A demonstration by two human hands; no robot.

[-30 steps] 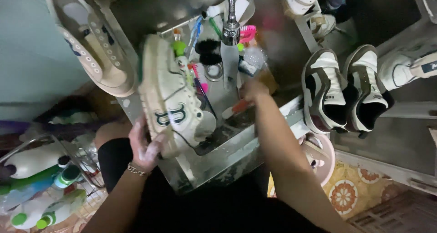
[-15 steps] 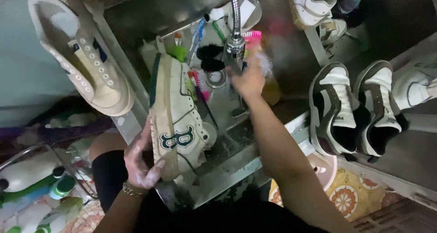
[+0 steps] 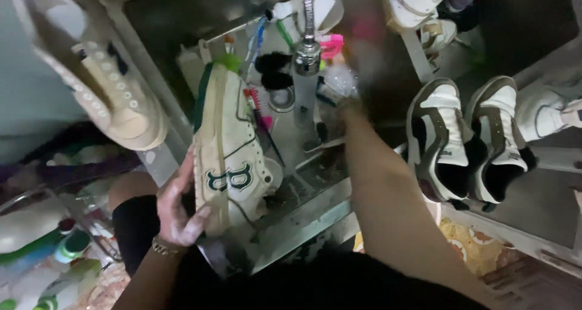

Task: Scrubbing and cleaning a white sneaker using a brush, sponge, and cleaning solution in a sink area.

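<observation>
My left hand [image 3: 179, 210] grips the heel end of a white sneaker [image 3: 227, 158] with green trim and a green emblem on its side. It holds the shoe tilted over a metal sink [image 3: 306, 216]. My right hand [image 3: 347, 101] is stretched forward past the sneaker, just below and right of the faucet head [image 3: 308, 50]. It is among a cluster of brushes: a pink brush [image 3: 331, 43], a black brush [image 3: 273, 72] and thin blue and green brushes [image 3: 257, 37]. The hand is motion-blurred, so what its fingers hold is unclear.
A cream sneaker [image 3: 103, 86] hangs at upper left. A pair of brown and white sneakers [image 3: 467, 140] stands on a ledge at right, with more white shoes [image 3: 418, 7] above. Plastic bottles [image 3: 54, 255] lie at lower left, and a patterned mat [image 3: 479, 249] at lower right.
My right hand left the sink's front edge and reached up to the brushes by the faucet. The sneaker in my left hand turned more upright.
</observation>
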